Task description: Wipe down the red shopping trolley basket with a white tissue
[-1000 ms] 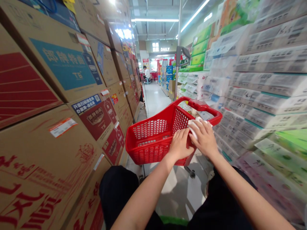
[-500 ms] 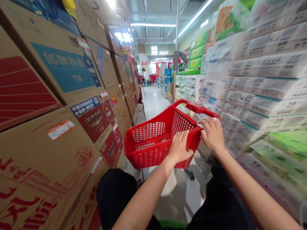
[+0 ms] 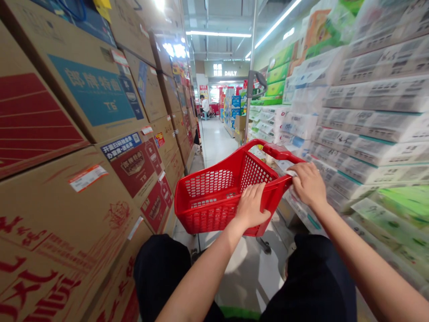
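Observation:
A red shopping basket cart (image 3: 208,214) with perforated sides stands in the aisle in front of my knees, its inside bare. My left hand (image 3: 251,206) rests over the near rim, fingers on the inner side and thumb against the outer wall. At the right end of the cart, near its red handle (image 3: 281,154), my right hand (image 3: 307,183) is closed on a small white cloth or tissue (image 3: 292,173) against the rim.
Stacked cardboard cartons (image 3: 94,94) wall the left side. Piled white tissue packs (image 3: 362,120) and green packs (image 3: 402,205) line the right. A metal pole with a grey handle (image 3: 257,85) rises behind the cart. A person (image 3: 204,105) sits far down the aisle.
My right hand has slid a little to the right along the rim with the white piece. My left hand has stayed in place on the cart.

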### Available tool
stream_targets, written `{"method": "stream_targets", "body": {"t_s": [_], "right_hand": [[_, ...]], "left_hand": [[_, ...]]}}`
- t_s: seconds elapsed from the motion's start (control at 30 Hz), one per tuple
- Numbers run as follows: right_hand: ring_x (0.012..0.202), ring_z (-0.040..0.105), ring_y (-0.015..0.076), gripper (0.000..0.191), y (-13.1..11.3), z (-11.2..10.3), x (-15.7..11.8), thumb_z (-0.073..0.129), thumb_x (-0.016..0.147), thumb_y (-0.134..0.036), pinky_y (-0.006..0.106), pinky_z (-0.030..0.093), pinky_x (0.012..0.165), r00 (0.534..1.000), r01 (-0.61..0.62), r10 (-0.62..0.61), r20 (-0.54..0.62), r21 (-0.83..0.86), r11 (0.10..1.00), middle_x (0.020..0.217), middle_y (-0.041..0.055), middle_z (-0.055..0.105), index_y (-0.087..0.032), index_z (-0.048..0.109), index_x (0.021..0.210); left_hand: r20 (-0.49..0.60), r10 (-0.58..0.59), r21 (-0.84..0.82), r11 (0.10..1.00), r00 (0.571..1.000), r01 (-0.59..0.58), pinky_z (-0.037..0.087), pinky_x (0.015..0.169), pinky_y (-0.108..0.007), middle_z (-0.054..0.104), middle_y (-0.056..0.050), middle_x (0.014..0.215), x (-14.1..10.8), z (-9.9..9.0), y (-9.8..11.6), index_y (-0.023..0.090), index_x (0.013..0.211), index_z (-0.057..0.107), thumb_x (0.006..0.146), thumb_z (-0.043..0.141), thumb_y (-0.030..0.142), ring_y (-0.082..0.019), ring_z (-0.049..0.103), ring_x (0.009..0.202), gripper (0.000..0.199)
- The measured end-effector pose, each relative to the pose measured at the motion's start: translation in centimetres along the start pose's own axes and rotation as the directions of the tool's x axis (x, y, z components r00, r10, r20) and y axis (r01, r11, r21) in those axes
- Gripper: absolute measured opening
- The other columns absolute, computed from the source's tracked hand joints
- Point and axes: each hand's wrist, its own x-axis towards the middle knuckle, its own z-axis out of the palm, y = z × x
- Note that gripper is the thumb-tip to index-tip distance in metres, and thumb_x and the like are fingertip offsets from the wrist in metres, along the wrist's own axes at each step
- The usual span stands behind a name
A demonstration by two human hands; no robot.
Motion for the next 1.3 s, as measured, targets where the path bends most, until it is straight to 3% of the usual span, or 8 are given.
{"method": "stream_targets", "body": {"t_s": [0.2, 0.33, 0.43, 0.53, 0.8, 0.93, 1.1, 1.3], "right_hand": [[0.127, 0.054, 0.0295, 0.042, -8.6, 2.0, -1.6, 0.048, 0.092, -0.021, 0.051, 0.029, 0.122, 0.98, 0.169, -0.166, 0.11, -0.017, 0.985, 0.13, 0.0111, 0.066, -0.019, 0.062, 0.131], [0.128, 0.055, 0.0279, 0.044, -6.2, 0.7, -1.3, 0.048, 0.094, -0.023, 0.05, 0.03, 0.122, 0.951, 0.248, -0.239, 0.194, -0.02, 0.969, 0.135, 0.009, 0.066, -0.021, 0.059, 0.137], [0.13, 0.055, 0.0282, 0.044, -2.5, -0.3, -0.8, 0.045, 0.095, -0.022, 0.053, 0.031, 0.121, 0.977, 0.144, -0.135, 0.164, -0.046, 0.988, 0.135, 0.008, 0.066, -0.023, 0.059, 0.137], [0.136, 0.05, 0.0306, 0.045, -2.3, 0.5, -1.2, 0.045, 0.094, -0.021, 0.055, 0.032, 0.12, 0.997, 0.025, -0.022, 0.07, -0.046, 0.999, 0.138, 0.0109, 0.063, -0.02, 0.058, 0.137], [0.138, 0.048, 0.0288, 0.05, -14.5, 5.2, -4.2, 0.05, 0.093, -0.019, 0.051, 0.025, 0.126, 0.973, 0.174, -0.182, 0.141, 0.072, 0.982, 0.142, 0.0105, 0.061, -0.017, 0.055, 0.143], [0.135, 0.051, 0.027, 0.049, -11.3, 4.0, -3.3, 0.051, 0.095, -0.02, 0.05, 0.025, 0.127, 0.946, 0.265, -0.268, 0.18, 0.041, 0.963, 0.14, 0.009, 0.063, -0.02, 0.055, 0.144], [0.147, 0.039, 0.0292, 0.055, -4.0, 1.4, -3.1, 0.048, 0.098, -0.022, 0.054, 0.028, 0.125, 0.989, 0.122, -0.119, 0.084, -0.027, 0.992, 0.154, 0.0094, 0.052, -0.023, 0.045, 0.153], [0.148, 0.036, 0.0315, 0.063, -4.6, 2.6, -5.5, 0.046, 0.096, -0.016, 0.054, 0.037, 0.119, 0.989, -0.102, 0.108, -0.104, 0.056, 0.993, 0.158, 0.0098, 0.045, -0.028, 0.039, 0.157]], "left_hand": [[-0.011, 0.062, 0.096, 0.994, 0.998, -0.061, 0.026, 0.129, -0.048, 0.041, -0.017, 0.159, 0.0, 0.2, -0.5, 0.011, 0.155, 0.022, 0.077, 0.059, 0.019, -0.028, 0.035, 0.152, 0.087], [0.011, 0.09, 0.231, 0.969, 0.996, -0.09, 0.025, 0.13, -0.047, 0.04, -0.017, 0.161, -0.9, -1.5, -2.4, 0.009, 0.156, 0.023, 0.08, 0.055, 0.015, -0.026, 0.033, 0.153, 0.082], [-0.035, -0.016, 0.367, 0.93, 0.999, 0.028, 0.022, 0.13, -0.051, 0.042, -0.02, 0.159, -2.4, -2.8, -4.3, 0.007, 0.15, 0.035, 0.084, 0.059, 0.022, -0.031, 0.034, 0.152, 0.072], [-0.063, -0.091, 0.435, 0.894, 0.994, 0.109, 0.023, 0.128, -0.056, 0.053, -0.018, 0.149, -3.7, -3.0, -5.2, 0.013, 0.14, 0.05, 0.087, 0.061, 0.03, -0.033, 0.046, 0.143, 0.057], [-0.024, -0.042, 0.362, 0.931, 0.999, 0.048, 0.037, 0.121, -0.047, 0.058, -0.014, 0.145, -3.8, -2.6, -5.3, 0.016, 0.128, 0.056, 0.082, 0.063, 0.022, -0.028, 0.054, 0.135, 0.046], [-0.019, -0.02, 0.329, 0.944, 1.0, 0.025, 0.04, 0.12, -0.045, 0.056, -0.012, 0.148, -4.3, -3.4, -6.1, 0.018, 0.126, 0.057, 0.082, 0.062, 0.02, -0.027, 0.054, 0.135, 0.044], [-0.033, -0.023, 0.303, 0.952, 0.999, 0.032, 0.041, 0.12, -0.044, 0.057, -0.011, 0.149, -4.3, -3.4, -6.0, 0.019, 0.12, 0.06, 0.081, 0.063, 0.019, -0.027, 0.056, 0.133, 0.04], [-0.051, -0.024, 0.29, 0.956, 0.998, 0.038, 0.04, 0.121, -0.045, 0.055, -0.012, 0.15, -4.2, -2.9, -5.4, 0.019, 0.122, 0.058, 0.079, 0.064, 0.02, -0.028, 0.055, 0.135, 0.044]]}}
